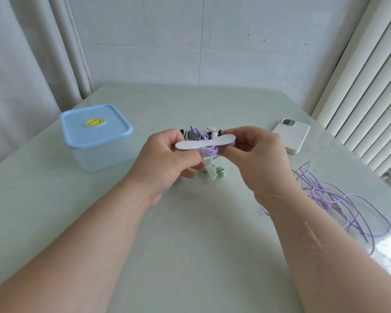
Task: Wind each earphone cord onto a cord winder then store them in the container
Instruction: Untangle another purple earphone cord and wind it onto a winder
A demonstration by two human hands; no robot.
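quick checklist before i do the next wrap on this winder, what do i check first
1. Grip on both ends: left hand and right hand each pinch an end of the white winder. Ok.
2. Wound cord sits on the winder's narrow middle. Ok.
3. Loose cord free to feed: it lies in overlapping loops on the table. Not ok.
4. Loose cord apart from the phone. Ok.
5. Container ready for storing: the blue lid is on. Not ok.
6. Whether the loose cord runs to the winder: hidden behind the right wrist. Cannot tell.
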